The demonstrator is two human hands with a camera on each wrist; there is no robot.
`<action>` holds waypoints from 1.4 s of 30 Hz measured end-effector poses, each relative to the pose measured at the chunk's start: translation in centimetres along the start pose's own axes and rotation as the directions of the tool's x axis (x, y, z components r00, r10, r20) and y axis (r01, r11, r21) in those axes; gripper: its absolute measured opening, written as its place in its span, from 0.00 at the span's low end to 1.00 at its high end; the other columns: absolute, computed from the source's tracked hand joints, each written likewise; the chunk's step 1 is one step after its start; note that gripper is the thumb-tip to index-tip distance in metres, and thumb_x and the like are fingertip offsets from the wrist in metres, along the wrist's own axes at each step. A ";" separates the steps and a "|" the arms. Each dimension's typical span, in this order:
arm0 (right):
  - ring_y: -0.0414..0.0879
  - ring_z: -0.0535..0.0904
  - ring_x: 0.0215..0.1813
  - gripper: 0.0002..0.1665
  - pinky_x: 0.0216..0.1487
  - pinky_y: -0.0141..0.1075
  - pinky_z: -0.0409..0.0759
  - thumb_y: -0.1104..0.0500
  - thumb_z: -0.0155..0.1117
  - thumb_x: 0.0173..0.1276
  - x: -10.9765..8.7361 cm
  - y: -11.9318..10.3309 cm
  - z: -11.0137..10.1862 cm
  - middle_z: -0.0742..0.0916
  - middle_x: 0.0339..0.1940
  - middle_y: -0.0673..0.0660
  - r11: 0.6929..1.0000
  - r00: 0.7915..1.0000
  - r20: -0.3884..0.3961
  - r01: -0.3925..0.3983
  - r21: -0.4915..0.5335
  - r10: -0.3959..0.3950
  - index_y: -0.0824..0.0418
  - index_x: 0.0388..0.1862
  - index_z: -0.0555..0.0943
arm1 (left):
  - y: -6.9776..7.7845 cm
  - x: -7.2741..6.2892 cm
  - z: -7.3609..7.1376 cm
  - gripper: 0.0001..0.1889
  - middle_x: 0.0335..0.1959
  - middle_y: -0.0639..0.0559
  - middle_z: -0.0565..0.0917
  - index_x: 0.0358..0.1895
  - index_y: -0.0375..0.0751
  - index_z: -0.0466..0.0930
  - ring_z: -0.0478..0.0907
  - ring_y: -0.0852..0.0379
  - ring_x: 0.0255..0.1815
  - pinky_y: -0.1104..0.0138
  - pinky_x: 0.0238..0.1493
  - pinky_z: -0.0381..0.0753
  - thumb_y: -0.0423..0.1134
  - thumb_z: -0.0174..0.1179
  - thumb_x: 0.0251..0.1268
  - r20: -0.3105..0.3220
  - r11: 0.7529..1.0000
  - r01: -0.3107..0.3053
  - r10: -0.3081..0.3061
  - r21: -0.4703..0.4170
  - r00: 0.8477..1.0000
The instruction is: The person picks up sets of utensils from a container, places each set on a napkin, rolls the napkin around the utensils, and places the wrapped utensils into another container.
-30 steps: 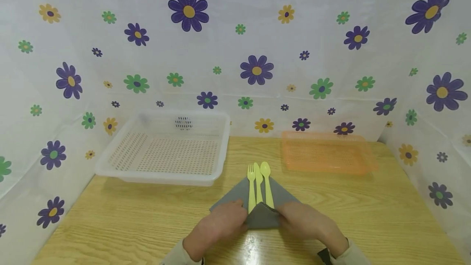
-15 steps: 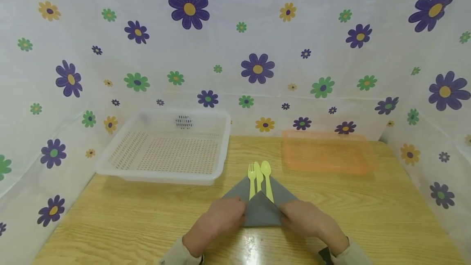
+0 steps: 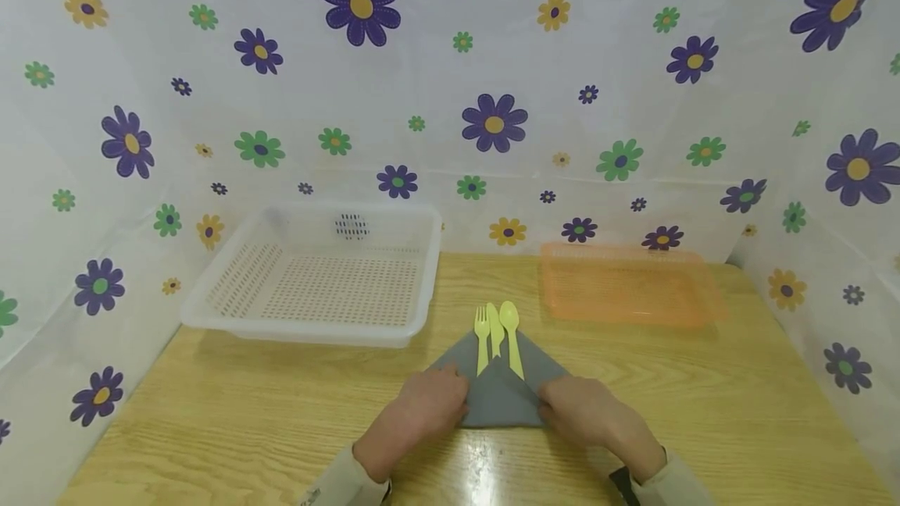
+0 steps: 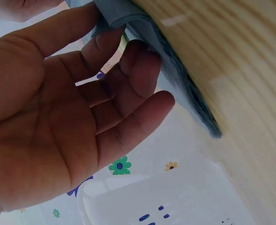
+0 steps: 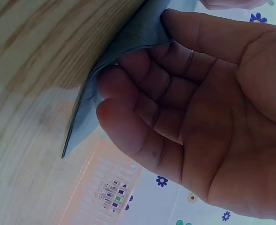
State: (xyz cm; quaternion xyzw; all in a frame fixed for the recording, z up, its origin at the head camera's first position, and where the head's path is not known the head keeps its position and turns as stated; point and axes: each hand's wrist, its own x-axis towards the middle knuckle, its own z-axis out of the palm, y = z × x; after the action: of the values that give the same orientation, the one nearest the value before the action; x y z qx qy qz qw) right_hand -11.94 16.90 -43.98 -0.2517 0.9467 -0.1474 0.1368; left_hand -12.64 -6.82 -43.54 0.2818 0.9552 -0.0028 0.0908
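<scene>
- The left hand (image 3: pixel 437 398) pinches the left of a folded grey cloth napkin (image 3: pixel 501 403); the right hand (image 3: pixel 580 410) pinches its right.
- The napkin lies on the wood-grain table (image 3: pixel 267 428), its upturned near corner covering the lower handles of a pale-yellow fork (image 3: pixel 481 333), knife (image 3: pixel 495 328) and spoon (image 3: pixel 509 317), side by side.
- Beyond stand a white perforated basket (image 3: pixel 309 333), left, and an orange one (image 3: pixel 633 315), right.
</scene>
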 end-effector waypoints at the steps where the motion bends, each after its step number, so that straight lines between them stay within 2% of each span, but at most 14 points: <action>1: 0.41 0.64 0.22 0.16 0.23 0.38 0.68 0.62 0.61 0.69 0.0 0.0 0.0 0.71 0.17 0.48 1.000 1.000 -0.001 -0.006 -0.001 0.006 0.55 0.21 0.71 | 0.0 0.0 0.0 0.11 0.31 0.50 0.77 0.36 0.39 0.82 0.78 0.54 0.34 0.61 0.32 0.83 0.45 0.65 0.66 -0.003 1.000 0.002 -0.002 0.005 1.000; 12: 0.43 0.66 0.22 0.15 0.24 0.42 0.69 0.62 0.59 0.72 0.5 0.1 0.2 0.72 0.18 0.50 0.997 0.997 -0.018 -0.077 0.000 0.077 0.57 0.23 0.73 | -0.1 0.2 0.6 0.08 0.31 0.47 0.78 0.36 0.40 0.79 0.80 0.49 0.32 0.57 0.29 0.83 0.42 0.61 0.69 -0.071 0.999 0.029 -0.026 0.042 0.997; 18: 0.44 0.67 0.23 0.14 0.25 0.43 0.70 0.61 0.60 0.72 0.8 0.1 0.4 0.72 0.18 0.51 0.996 0.996 -0.023 -0.092 -0.011 0.091 0.59 0.24 0.73 | -0.2 0.3 0.7 0.08 0.32 0.46 0.79 0.36 0.40 0.78 0.80 0.48 0.33 0.57 0.30 0.82 0.42 0.62 0.68 -0.061 0.998 0.064 -0.062 0.027 0.996; 23: 0.43 0.66 0.22 0.14 0.23 0.40 0.67 0.61 0.61 0.72 0.8 0.1 0.5 0.72 0.18 0.51 0.995 0.994 -0.026 -0.103 -0.006 0.103 0.59 0.24 0.74 | -0.1 0.3 0.6 0.09 0.32 0.45 0.79 0.37 0.38 0.78 0.80 0.49 0.33 0.57 0.30 0.82 0.41 0.62 0.68 -0.055 0.997 0.074 -0.073 0.023 0.996; 29: 0.42 0.66 0.22 0.13 0.23 0.39 0.67 0.60 0.62 0.71 0.9 0.1 0.6 0.72 0.17 0.50 0.995 0.994 -0.045 -0.102 -0.025 0.100 0.59 0.25 0.74 | -0.1 0.4 0.6 0.05 0.32 0.44 0.79 0.37 0.37 0.78 0.80 0.48 0.34 0.56 0.30 0.82 0.36 0.59 0.69 -0.046 0.997 0.074 -0.074 0.014 0.996; 34: 0.42 0.66 0.22 0.13 0.23 0.39 0.68 0.60 0.62 0.71 0.9 0.2 0.8 0.72 0.17 0.49 0.994 0.994 -0.052 -0.095 -0.049 0.093 0.59 0.25 0.75 | -0.3 0.3 0.7 0.03 0.32 0.44 0.78 0.36 0.37 0.76 0.80 0.46 0.34 0.55 0.31 0.83 0.33 0.59 0.67 -0.068 0.998 0.060 -0.059 0.019 0.996; 39: 0.42 0.67 0.22 0.13 0.24 0.40 0.70 0.59 0.61 0.72 1.0 0.2 1.0 0.72 0.18 0.50 0.995 0.995 -0.047 -0.089 -0.054 0.086 0.59 0.25 0.74 | -0.1 0.2 0.8 0.04 0.31 0.43 0.78 0.37 0.37 0.72 0.81 0.45 0.33 0.55 0.31 0.83 0.29 0.57 0.66 -0.102 0.997 0.071 -0.072 -0.014 0.992; 42: 0.43 0.68 0.22 0.13 0.24 0.41 0.72 0.60 0.62 0.71 1.1 0.1 1.1 0.73 0.18 0.50 0.994 0.994 -0.053 -0.094 -0.058 0.091 0.60 0.26 0.74 | 0.0 0.2 0.8 0.06 0.32 0.43 0.79 0.41 0.38 0.70 0.81 0.44 0.34 0.54 0.30 0.83 0.29 0.57 0.66 -0.103 0.997 0.070 -0.072 -0.022 0.992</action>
State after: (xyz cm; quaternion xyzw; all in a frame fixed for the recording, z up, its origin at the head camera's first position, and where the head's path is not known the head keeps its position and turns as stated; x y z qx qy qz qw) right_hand -12.47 16.17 -45.21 -0.2078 0.9645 -0.1183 0.1122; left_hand -12.68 -6.70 -44.40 0.2467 0.9680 0.0172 0.0434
